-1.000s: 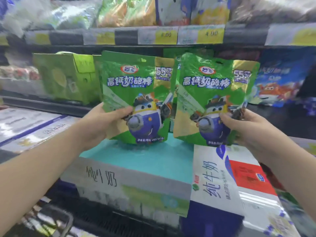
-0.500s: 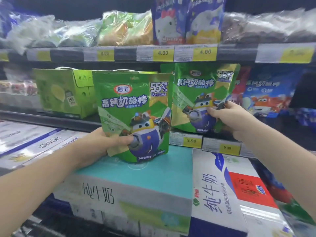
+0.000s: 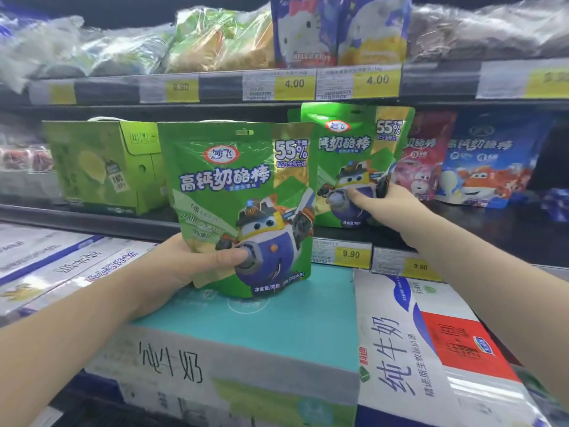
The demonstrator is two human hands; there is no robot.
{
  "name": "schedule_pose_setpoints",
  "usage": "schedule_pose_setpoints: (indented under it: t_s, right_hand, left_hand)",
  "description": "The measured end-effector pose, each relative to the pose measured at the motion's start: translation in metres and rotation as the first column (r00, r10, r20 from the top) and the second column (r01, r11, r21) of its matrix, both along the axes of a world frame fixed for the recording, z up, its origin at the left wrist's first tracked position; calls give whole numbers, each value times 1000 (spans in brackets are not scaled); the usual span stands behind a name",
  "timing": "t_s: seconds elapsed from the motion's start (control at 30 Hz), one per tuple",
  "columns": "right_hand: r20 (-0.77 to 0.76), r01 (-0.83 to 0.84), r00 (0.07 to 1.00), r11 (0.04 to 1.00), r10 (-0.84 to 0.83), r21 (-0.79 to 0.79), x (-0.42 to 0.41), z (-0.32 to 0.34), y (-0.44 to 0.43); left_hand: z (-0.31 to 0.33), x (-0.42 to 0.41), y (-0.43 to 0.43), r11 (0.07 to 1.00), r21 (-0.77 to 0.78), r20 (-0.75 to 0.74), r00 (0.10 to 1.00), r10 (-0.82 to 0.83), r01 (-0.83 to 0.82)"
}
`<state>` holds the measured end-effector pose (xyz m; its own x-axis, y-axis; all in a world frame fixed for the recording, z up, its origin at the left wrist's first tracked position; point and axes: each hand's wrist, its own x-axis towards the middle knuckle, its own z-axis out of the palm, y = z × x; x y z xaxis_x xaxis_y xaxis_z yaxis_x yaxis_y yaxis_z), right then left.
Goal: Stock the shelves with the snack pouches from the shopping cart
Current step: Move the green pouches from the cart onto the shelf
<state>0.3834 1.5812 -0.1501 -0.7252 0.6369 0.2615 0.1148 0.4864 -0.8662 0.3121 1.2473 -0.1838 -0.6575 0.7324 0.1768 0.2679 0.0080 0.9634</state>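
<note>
The left hand is clamped on the lower left corner of a green cheese-stick pouch, with the thumb pressed across the front and the fingers hidden behind. That pouch is upright and near, in front of the middle shelf and over a teal-topped milk case. Whether its bottom edge touches the case I cannot tell.

The right hand reaches farther in and grips a second green pouch low on its right side, thumb on the front and fingers curled round the edge. This pouch is upright at the middle shelf, with its left part hidden by the nearer one.

Right of it on the same shelf stand a pink pouch and then a blue pouch. To the far left is a green carton. A yellow 9.90 price tag sits on the shelf edge below the right hand. A white milk case lies just beside the teal one, on its right. On the upper shelf are Hello Kitty bags, with a 4.00 tag beneath them.
</note>
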Motion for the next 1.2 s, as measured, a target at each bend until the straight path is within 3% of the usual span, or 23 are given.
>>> schedule_pose_setpoints:
  t_s: [0.33,0.53,0.87,1.1,1.2]
  right_hand:
    - [101,75,991,994,-83,80,-38,3,3]
    - [61,44,997,993,-52,114,-46,-3,3]
    - [153,-27,988,977,-6,210,-25,-2,-4]
    - [237,25,969,986,-64,164,-15,1,-8]
    - [178,62,980,987,-88,147,8,-3,-11]
  left_hand:
    - [-4,-7,2,1000,29,24,1000,2,-3]
    - [-5,-10,4,1000,30,23,1000,-7,6]
    - [-8,-18,-2,999,-8,-10,999,-36,36]
    - [-7,-14,1,1000,11,-20,999,-28,28]
    - [-6,-13,3,1000,22,-42,999,-11,11]
